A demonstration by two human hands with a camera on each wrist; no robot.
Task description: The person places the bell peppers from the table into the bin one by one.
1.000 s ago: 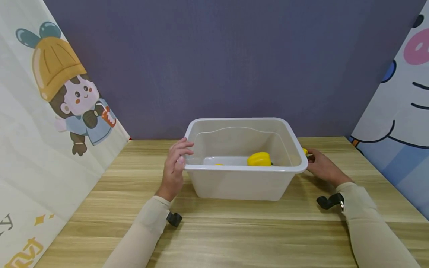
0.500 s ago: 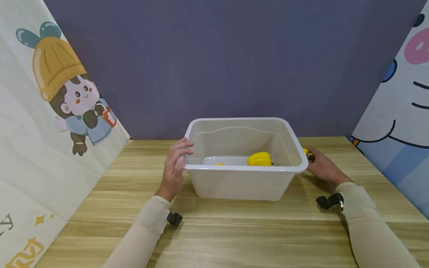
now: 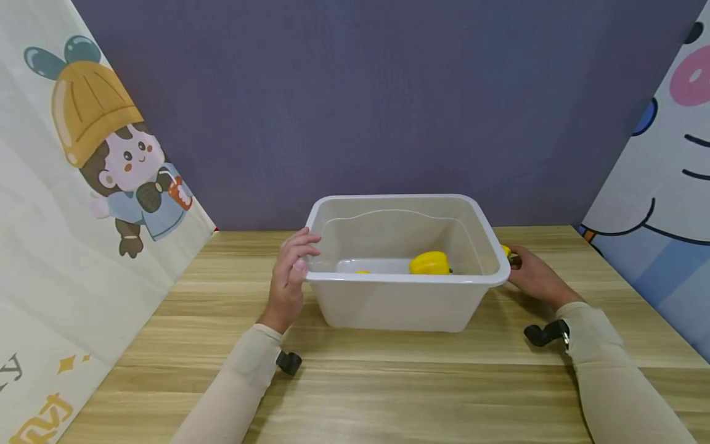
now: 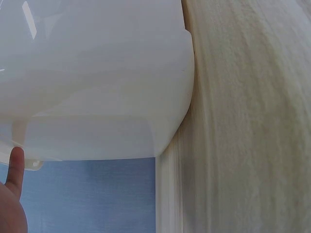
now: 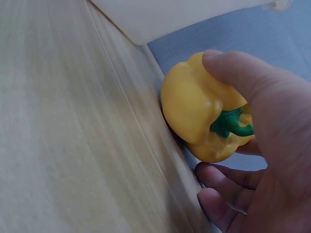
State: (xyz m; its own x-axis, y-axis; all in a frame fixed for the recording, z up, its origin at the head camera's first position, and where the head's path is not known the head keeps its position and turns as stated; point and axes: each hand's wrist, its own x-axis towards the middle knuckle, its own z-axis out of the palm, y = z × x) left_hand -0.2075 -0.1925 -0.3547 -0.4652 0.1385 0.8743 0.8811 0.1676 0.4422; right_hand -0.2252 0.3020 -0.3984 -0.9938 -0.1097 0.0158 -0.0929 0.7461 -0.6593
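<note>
A pale plastic bin [image 3: 399,305] stands on the wooden table. My left hand [image 3: 291,268] is at its left rim, fingers reaching over the edge and thumb on the outer side; in the left wrist view one finger [image 4: 16,167] touches the bin's wall. Beyond the right end, my right hand [image 3: 538,277] holds a yellow bell pepper [image 5: 192,102] with a green stem, low by the tabletop, thumb on top and fingers beneath. The bin mostly hides this pepper in the head view. Inside lies another yellow bell pepper [image 3: 429,264], plus a sliver of a yellow thing [image 3: 363,272], mostly hidden by the front wall.
The light wooden table [image 3: 399,388] ends at a dark blue-grey wall [image 3: 355,105] behind the bin. Printed cartoon sheets flank it on the left [image 3: 50,246] and right [image 3: 671,185]. A small black camera mount sits at each wrist.
</note>
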